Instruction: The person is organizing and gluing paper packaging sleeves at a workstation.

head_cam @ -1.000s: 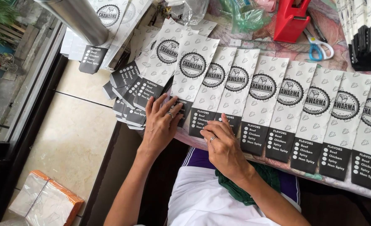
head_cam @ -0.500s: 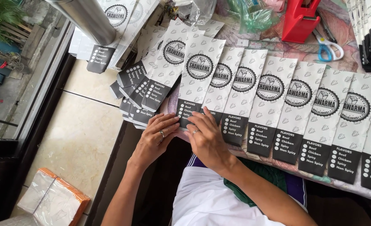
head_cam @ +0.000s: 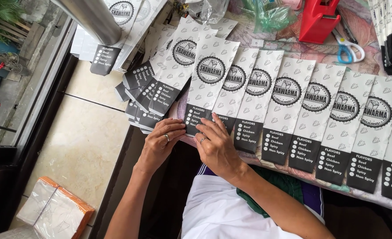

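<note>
Several long white paper sleeves with black round emblems and black bottom bands lie side by side in an overlapping row (head_cam: 288,106) along the table's near edge. My left hand (head_cam: 162,144) and my right hand (head_cam: 216,144) both pinch the black bottom end of the leftmost sleeve (head_cam: 209,79) in that row. Each hand wears a ring. To the left of my hands, a fanned pile of the same sleeves (head_cam: 158,88) hangs over the table corner.
Red tape dispenser (head_cam: 319,20), blue-handled scissors (head_cam: 348,48) and crumpled clear and green plastic bags (head_cam: 266,15) lie at the back of the table. A metal pole (head_cam: 94,17) crosses the top left. Wrapped orange-edged packs (head_cam: 56,212) sit on the tiled floor below.
Both hands have come together at the bottom end of the leftmost sleeve. A second ago they rested flat and apart on the sleeves' black bands.
</note>
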